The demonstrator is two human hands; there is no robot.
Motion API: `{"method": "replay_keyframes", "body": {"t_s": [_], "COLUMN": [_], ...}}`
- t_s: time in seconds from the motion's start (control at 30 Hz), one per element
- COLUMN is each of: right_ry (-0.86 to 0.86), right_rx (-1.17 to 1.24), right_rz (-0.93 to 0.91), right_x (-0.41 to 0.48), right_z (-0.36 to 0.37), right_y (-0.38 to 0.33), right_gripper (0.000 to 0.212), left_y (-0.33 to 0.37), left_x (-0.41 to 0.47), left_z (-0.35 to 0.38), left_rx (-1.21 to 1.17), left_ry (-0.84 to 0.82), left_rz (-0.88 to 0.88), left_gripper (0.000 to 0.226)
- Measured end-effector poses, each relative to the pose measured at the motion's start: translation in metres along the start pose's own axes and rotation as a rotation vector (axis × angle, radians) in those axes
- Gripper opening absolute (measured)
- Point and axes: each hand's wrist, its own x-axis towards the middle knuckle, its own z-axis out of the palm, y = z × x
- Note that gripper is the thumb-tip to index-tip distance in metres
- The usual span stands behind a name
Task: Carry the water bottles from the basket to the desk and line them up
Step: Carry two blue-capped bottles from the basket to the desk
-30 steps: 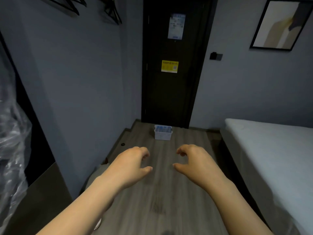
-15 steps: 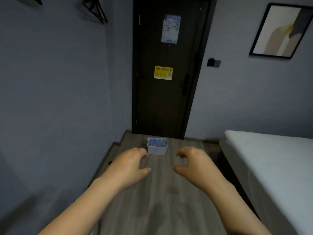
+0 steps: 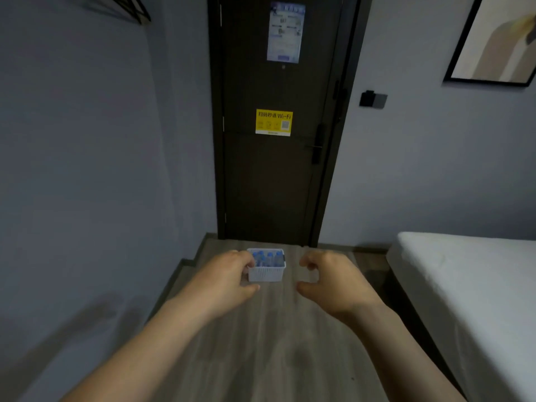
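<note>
A small white slatted basket (image 3: 266, 274) stands on the wooden floor just before the dark door. Several water bottles (image 3: 268, 258) with blue caps stand inside it. My left hand (image 3: 229, 281) is stretched forward with loosely curled fingers and overlaps the basket's left edge in the view; it holds nothing. My right hand (image 3: 330, 282) is held out to the right of the basket, fingers loosely curled, empty. The basket lies well beyond both hands. The desk is out of view.
A dark door (image 3: 275, 126) with a yellow Wi-Fi sticker closes the far end of a narrow floor strip (image 3: 261, 343). A grey wall (image 3: 87, 169) runs along the left. A bed with a white sheet (image 3: 470, 285) fills the right side.
The view has moved forward toward the door, and the basket now appears closer and between my hands. The plastic-wrapped thing at the left has left the view. Both hands keep the same pose.
</note>
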Motion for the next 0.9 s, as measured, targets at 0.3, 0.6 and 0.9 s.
{"method": "replay_keyframes", "body": {"t_s": [0.3,0.6,0.9], "right_ry": [-0.006,-0.050,-0.084], "right_rx": [0.018,0.009,-0.001], "right_rz": [-0.022,-0.067,-0.012], "right_x": [0.178,0.307,0.457], "right_z": [-0.021,0.002,0.028], "right_y": [0.074,0.117,0.132], "right_gripper": [0.040,0.043,0.037], "left_y": [0.007,-0.031,-0.099], "left_x": [0.176,0.310,0.462], "left_z": [0.004,0.019,0.012], "left_rx": [-0.033,-0.053,-0.087], "left_ry": [0.043,0.008,-0.043], "left_rz": [-0.035,-0.075,-0.073], "left_gripper": [0.033,0.029,0.031]}}
